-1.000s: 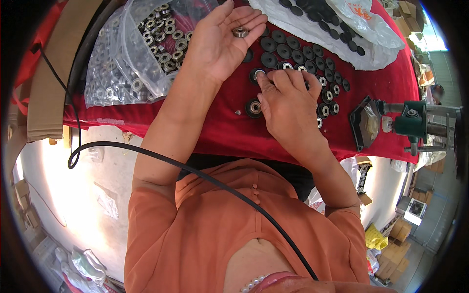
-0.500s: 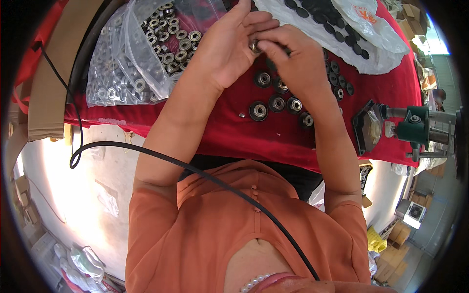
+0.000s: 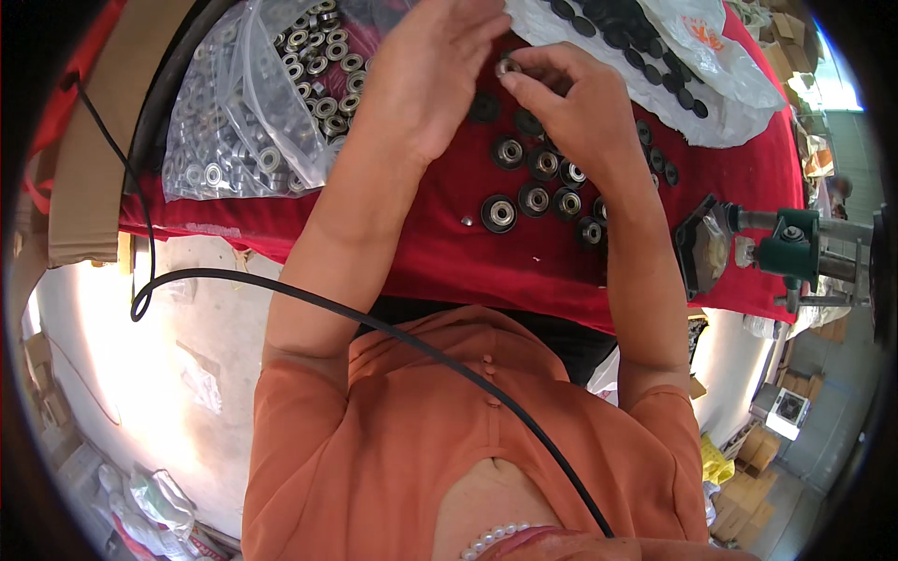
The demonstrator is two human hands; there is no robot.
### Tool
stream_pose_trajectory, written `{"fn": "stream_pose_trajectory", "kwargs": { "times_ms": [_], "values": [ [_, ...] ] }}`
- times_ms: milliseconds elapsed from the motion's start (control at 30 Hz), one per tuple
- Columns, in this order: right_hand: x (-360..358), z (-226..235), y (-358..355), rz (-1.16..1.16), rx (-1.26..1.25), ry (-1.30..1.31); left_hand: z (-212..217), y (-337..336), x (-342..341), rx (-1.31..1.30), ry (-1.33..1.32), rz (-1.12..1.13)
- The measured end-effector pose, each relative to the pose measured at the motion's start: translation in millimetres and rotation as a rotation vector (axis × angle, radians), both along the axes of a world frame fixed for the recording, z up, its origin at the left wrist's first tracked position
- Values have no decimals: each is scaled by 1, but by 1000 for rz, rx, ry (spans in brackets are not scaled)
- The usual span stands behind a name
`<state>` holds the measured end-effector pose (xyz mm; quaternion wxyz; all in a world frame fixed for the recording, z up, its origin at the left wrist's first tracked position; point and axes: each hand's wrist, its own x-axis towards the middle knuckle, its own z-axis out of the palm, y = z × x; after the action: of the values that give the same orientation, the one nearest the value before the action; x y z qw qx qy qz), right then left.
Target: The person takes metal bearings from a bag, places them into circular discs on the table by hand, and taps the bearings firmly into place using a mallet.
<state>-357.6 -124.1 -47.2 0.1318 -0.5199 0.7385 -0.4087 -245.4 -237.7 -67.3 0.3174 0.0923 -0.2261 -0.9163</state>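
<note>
Between the thumb and fingers of my right hand (image 3: 578,98) is a small metal ball bearing (image 3: 506,67), held above the red cloth. To its left, my left hand (image 3: 432,77) is raised with the fingers stretched out, slightly blurred; its palm is partly turned away, and I see nothing held in it. Below my right hand lie several round black caps with bearings seated in them, the nearest one being a capped bearing (image 3: 499,214). A clear plastic bag (image 3: 234,131) full of loose bearings (image 3: 325,107) lies open beside my left forearm.
Plain black discs (image 3: 652,73) lie on a white plastic bag (image 3: 739,103) at the far right. A green-and-metal hand press (image 3: 793,245) stands at the table's right edge. A black cable (image 3: 374,323) crosses in front of me. A cardboard box (image 3: 89,178) sits at left.
My hands have drawn apart. The right hand has moved slightly right with the bearing, away from the left palm; the left hand has turned and shifted up.
</note>
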Motion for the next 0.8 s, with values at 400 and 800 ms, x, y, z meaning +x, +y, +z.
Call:
{"fn": "stream_pose_trajectory", "kwargs": {
  "times_ms": [400, 800],
  "values": [
    [10, -26, 1, 99, 59, 622, -1, -10, 8, 62, 78, 186],
    [22, 6, 82, -18, -43, 326, 29, -46, 108, -827, -671, 642]
  ]
}}
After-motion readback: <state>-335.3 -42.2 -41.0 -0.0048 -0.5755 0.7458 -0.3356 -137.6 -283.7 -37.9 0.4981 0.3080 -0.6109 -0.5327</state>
